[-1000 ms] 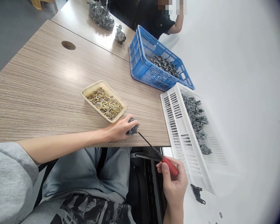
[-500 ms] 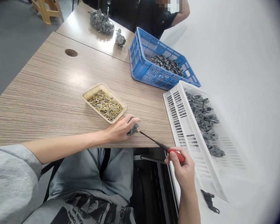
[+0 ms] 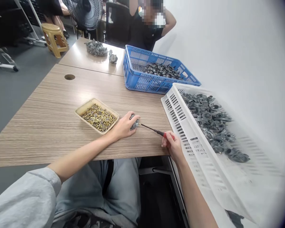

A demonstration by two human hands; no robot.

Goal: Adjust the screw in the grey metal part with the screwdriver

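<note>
My left hand (image 3: 125,125) is closed around a small grey metal part (image 3: 133,123) on the table, covering much of it. In my right hand (image 3: 173,144) is a screwdriver (image 3: 159,132) with a red and black handle and a thin dark shaft. Its tip meets a small brass-coloured screw (image 3: 139,124) at the right side of the metal part. Just left of my left hand sits a cream plastic tub (image 3: 78,111) holding many brass-coloured screws (image 3: 99,118).
A white slatted crate (image 3: 180,117) with grey metal parts (image 3: 211,117) stands at the right. Behind it is a blue crate (image 3: 142,83) with dark parts. On the far table lie a pile of metal parts (image 3: 96,48) and a single part (image 3: 113,57). A person (image 3: 144,30) sits beyond.
The view has tilted up, bringing a fan and more of the room into sight. My right hand and the screwdriver are now further forward, over the table edge. Both hands keep their holds.
</note>
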